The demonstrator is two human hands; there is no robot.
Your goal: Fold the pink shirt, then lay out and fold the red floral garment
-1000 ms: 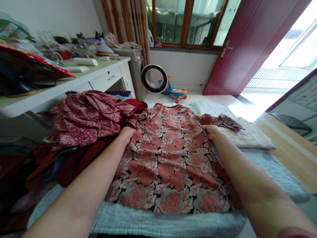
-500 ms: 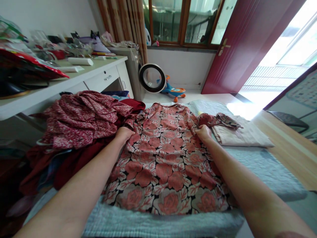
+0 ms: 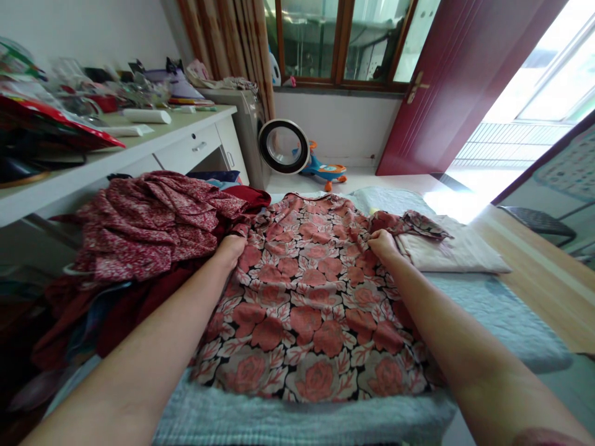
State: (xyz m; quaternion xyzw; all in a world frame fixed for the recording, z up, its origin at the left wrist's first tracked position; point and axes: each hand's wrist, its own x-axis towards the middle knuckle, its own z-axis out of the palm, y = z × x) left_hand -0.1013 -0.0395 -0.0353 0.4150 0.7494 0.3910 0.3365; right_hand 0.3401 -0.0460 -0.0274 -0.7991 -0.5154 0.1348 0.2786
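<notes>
A floral shirt (image 3: 316, 291) in pink, grey and black lies spread flat before me, its collar at the far end and its hem towards me. At its left side, just below the sleeve, my left hand (image 3: 233, 249) is closed on the fabric. My right hand (image 3: 383, 243) pinches the opposite side at about the same height. The right sleeve stretches out over a folded cream garment (image 3: 469, 251). Beneath the shirt is a pale blue quilted cover (image 3: 297, 421).
A heap of red patterned clothes (image 3: 149, 223) rises at the left. Behind it stands a white desk (image 3: 186, 145) with clutter on top. A washing machine's round door (image 3: 284, 146) hangs open near a blue-orange ride-on toy (image 3: 325, 170). Wooden boards (image 3: 534, 266) lie at the right.
Both hands stay on the shirt's sides with almost no movement. The whole view has shifted very slightly.
</notes>
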